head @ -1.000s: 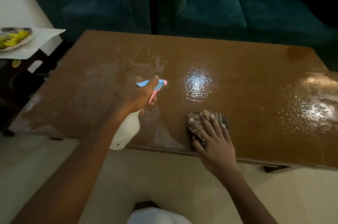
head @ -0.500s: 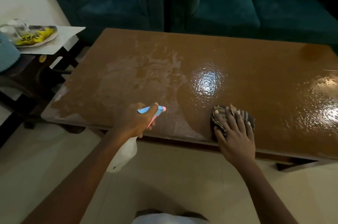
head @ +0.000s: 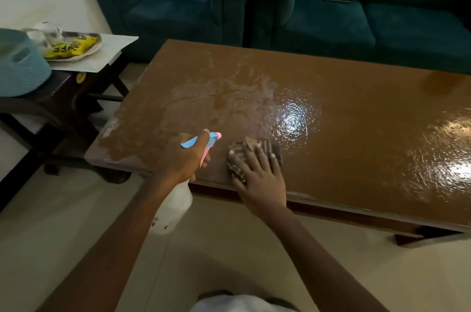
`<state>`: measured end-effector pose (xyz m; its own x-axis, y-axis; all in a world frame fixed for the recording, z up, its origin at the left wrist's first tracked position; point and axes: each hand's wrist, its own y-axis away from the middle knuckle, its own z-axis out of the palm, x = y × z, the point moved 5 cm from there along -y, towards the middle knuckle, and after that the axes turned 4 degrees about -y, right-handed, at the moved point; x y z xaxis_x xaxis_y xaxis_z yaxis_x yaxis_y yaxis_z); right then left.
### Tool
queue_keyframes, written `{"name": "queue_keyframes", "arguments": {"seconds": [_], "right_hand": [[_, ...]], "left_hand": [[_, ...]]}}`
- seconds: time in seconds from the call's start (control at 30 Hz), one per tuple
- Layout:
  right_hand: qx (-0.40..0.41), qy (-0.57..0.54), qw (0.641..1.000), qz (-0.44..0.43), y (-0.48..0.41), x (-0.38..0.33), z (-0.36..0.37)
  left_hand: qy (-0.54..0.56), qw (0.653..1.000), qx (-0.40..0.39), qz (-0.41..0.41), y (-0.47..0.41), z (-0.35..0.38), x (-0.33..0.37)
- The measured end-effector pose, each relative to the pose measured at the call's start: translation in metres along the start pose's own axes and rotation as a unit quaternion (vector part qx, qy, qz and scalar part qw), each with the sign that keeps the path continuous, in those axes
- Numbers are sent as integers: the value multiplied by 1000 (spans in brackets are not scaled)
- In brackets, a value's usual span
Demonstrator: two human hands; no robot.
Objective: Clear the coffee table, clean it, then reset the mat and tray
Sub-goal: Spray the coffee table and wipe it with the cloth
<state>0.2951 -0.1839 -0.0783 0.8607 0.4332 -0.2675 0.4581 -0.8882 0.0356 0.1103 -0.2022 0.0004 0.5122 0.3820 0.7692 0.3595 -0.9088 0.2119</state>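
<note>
Nearest the camera, at 6 o'clock, a bit of white clothing [head: 239, 304] shows at the bottom edge, and two bare forearms reach up from there over a pale tiled floor [head: 63, 230]. The left hand [head: 182, 156] is clenched around the neck of a spray bottle [head: 173, 209], whose white body hangs below the wrist past the table's near edge; its blue and pink head pokes out above the knuckles, pointing toward 2 o'clock, with a finger on the pink trigger. Just beside it, at 3 o'clock from that hand, the right hand [head: 260, 171] lies flat with fingers spread, pressing a striped cloth [head: 254, 156] onto the table [head: 356, 133] close to its near edge; the palm is not closed around the cloth, only bearing down on it. The brown tabletop holds nothing but hands and cloth. It looks wet: whitish smears spread toward 11 o'clock from the hands, and bright glare sits at 1 o'clock and further off at 3 o'clock. Well apart at 9 o'clock stands a dark side table [head: 58, 97] carrying an upturned pale blue basket [head: 20, 66] at its near end. Behind that, on a white mat [head: 107, 56], rests a tray [head: 84, 52] holding a yellow packet [head: 71, 46] and clear glassware [head: 43, 33]. Farthest off, from 11 to 2 o'clock, dark teal sofas [head: 331, 13] line the far side of the table.
</note>
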Motion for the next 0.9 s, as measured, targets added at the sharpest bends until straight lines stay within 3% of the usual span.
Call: {"name": "queue_keyframes", "arguments": {"seconds": [0.1,0.17,0.3,0.43,0.5,0.6,0.7,0.9], "right_hand": [[24,13,998,-56,32,10,3],[39,23,998,-45,50,40,-1],[40,23,996,74,53,101,-19],[44,27,983,174,19,88,-21],[29,22,989,147,-1,54,-15],[12,30,999,37,-2,7,1],[34,33,999,-25,32,9,9],[111,20,990,82,93,111,-10]], "left_hand": [[7,1000,12,-11,-3,-6,-2],[18,1000,7,-22,-4,-6,-3],[25,1000,1,-18,-5,-7,-3],[45,999,0,-20,-5,-10,2],[49,999,-1,-18,-5,-13,3],[46,999,3,0,-6,-15,4],[45,999,-14,6,-10,-10,8],[57,996,-63,1,-14,25,23]]}}
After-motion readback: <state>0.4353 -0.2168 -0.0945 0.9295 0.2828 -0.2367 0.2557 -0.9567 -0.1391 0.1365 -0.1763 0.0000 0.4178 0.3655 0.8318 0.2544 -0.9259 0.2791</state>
